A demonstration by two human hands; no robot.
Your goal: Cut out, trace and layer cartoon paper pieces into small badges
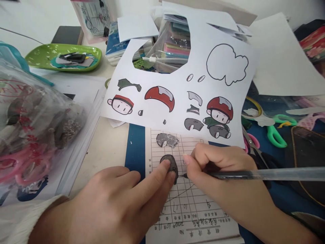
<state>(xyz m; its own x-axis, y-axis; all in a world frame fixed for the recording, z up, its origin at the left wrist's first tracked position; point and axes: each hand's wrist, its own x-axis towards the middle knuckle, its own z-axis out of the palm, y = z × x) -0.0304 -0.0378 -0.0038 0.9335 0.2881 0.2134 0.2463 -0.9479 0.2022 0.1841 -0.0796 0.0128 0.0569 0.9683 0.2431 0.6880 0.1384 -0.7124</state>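
Observation:
My left hand presses a small dark grey paper cutout with its fingertips against a printed, handwritten form. My right hand grips a black pen with a clear barrel. The pen's tip is at the cutout's right edge. Just above, on the form, lies another grey piece with a scratchy, uneven surface. Beyond it rests a white sheet printed with cartoon parts: a red helmet, a head, a cloud outline and a whole figure. A large hole is cut through its upper part.
At the left, a green dish holds paper scraps, near a clear bag of supplies and pink scissors. To the right lie black-bladed scissors, green scissors and a tape roll. Marker boxes stand behind.

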